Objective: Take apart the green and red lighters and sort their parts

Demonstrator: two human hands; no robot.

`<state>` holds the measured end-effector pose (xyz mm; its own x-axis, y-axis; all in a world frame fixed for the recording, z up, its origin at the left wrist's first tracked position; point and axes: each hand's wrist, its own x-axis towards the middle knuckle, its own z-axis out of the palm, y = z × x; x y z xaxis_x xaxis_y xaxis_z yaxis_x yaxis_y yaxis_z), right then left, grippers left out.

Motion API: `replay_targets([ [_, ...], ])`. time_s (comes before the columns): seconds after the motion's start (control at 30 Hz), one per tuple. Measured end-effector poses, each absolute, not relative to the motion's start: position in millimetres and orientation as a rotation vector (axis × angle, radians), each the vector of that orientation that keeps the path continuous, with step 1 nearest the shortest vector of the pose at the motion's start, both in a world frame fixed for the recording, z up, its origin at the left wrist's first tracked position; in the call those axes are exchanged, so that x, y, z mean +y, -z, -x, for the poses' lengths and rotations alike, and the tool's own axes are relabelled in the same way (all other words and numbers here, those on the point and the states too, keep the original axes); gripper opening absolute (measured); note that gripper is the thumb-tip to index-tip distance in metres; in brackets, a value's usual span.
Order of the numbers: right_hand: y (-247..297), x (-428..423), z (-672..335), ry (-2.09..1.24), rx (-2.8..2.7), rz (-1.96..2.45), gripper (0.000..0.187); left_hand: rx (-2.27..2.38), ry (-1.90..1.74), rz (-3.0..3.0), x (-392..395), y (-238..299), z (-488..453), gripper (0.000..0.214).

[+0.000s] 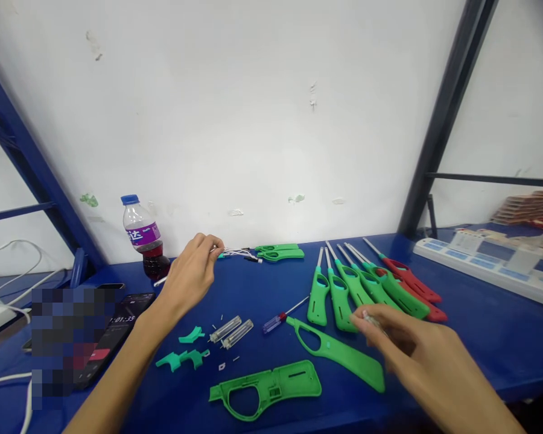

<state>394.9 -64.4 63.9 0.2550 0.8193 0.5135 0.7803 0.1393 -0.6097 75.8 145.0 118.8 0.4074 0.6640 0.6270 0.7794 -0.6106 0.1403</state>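
My left hand (192, 265) pinches a slim metal tube (160, 281), its pale end sticking out past the wrist. Just beyond its fingertips lies a pile of thin metal tubes with wires (238, 253), beside green lighter casings (280, 252). Fingers closed, my right hand (402, 340) grips a small whitish part, mostly hidden. Below it rests a green casing half (348, 361); an opened half (271, 389) shows its inside near the front edge. Between the hands are two clear fuel tanks (238, 333), teal triggers (181, 359) and a screwdriver (276, 322).
Several assembled green lighters (339, 295) and red ones (416, 280) lie fanned at the right. A white power strip (489, 265) is farther right. On the left stand a drink bottle (142, 235) and a phone (117, 337) lying flat. A white wall closes the back.
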Motion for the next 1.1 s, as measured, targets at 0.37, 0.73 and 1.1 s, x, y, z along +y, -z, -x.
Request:
replay_targets([
  [0.37, -34.2, -29.0, -425.2, -0.025, -1.226, 1.585, 0.038, -1.569, 0.4, 2.61, 256.6, -82.3, -79.6, 0.038],
  [0.73, -25.6, -29.3, -426.4, -0.097, -1.319, 1.54, 0.036, -1.582, 0.241, 2.563, 255.1, -67.1, -76.7, 0.039],
  [1.1, -38.5, -35.5, -402.3, 0.116, -1.668, 1.373, 0.033, -1.414, 0.784, 2.604, 167.1, -129.0, -83.1, 0.024],
])
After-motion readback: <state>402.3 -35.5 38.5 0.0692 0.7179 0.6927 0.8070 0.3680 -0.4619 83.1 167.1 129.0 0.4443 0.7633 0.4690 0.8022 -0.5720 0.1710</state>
